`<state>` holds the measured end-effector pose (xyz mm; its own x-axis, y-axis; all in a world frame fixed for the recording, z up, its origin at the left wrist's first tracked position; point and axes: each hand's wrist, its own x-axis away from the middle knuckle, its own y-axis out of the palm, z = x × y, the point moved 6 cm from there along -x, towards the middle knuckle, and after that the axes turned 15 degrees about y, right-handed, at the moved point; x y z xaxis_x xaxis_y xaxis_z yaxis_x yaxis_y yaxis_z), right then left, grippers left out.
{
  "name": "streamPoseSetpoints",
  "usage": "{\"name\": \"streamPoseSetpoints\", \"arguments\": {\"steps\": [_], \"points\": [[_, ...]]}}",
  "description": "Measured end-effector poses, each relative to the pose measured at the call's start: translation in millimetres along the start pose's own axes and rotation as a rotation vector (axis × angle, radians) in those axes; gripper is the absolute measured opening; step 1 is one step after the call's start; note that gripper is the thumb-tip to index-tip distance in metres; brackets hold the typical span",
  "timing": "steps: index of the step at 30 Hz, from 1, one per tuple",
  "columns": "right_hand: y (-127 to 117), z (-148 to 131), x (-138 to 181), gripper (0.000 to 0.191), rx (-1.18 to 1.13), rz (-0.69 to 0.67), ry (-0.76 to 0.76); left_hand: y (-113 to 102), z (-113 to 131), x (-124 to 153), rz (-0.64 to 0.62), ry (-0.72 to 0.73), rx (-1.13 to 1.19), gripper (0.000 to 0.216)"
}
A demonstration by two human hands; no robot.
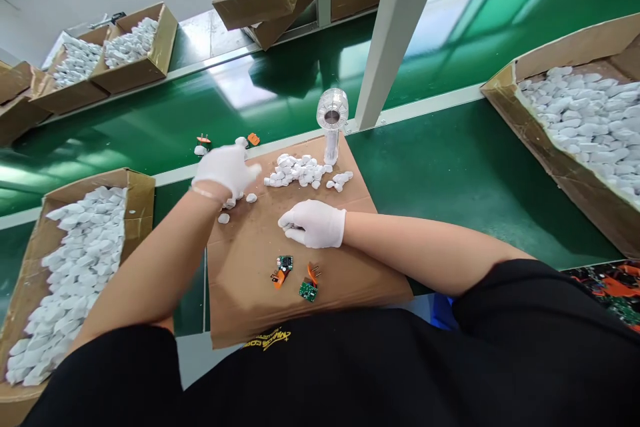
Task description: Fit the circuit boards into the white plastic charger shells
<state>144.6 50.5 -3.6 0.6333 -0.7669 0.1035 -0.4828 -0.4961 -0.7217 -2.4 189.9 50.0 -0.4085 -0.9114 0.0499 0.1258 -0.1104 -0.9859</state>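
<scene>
My left hand (225, 170), in a white glove, reaches over the far left edge of the brown cardboard sheet (240, 307). Its thumb points out to the right, apart from the fingers, and a small white piece (241, 142) is beside its fingertips. Over the middle of the cardboard, my gloved right hand (314, 223) has its fingers curled together; whatever they hold is hidden. Beyond it lie a pile of white plastic pieces (300, 170) and a smaller cluster (340, 180). Two green circuit boards with orange plug parts (285, 263) (309, 290) lie nearer my body.
A clear plastic fan-shaped object (332, 117) stands at the cardboard's far edge, near a grey post (395, 33). Boxes of white pieces stand left (137, 207) and right (505, 97). Orange parts (253, 139) lie on the green belt (280, 80). Circuit boards (610, 290) fill the lower right.
</scene>
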Motion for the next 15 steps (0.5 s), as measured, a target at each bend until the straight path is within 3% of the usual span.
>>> {"name": "streamPoseSetpoints", "arguments": {"steps": [3,5,8,11,13,15], "points": [[1,2,-1,0.015,0.001,0.0,0.02,18,21,48,-0.305,0.005,-0.249,0.031],[2,3,-2,0.016,0.001,0.007,0.025,25,30,67,-0.351,0.032,-0.356,0.022],[3,3,-1,0.018,-0.022,0.023,0.015,27,38,76,-0.26,0.053,-0.345,0.019],[4,1,0,0.019,-0.012,0.008,-0.021,17,51,74,-0.082,0.083,-0.136,0.01],[7,-2,2,0.02,0.015,-0.028,-0.073,9,73,67,0.018,0.202,0.011,0.009],[11,-5,3,0.019,0.035,-0.065,-0.143,9,102,56,-0.008,0.359,0.065,0.016]]}}
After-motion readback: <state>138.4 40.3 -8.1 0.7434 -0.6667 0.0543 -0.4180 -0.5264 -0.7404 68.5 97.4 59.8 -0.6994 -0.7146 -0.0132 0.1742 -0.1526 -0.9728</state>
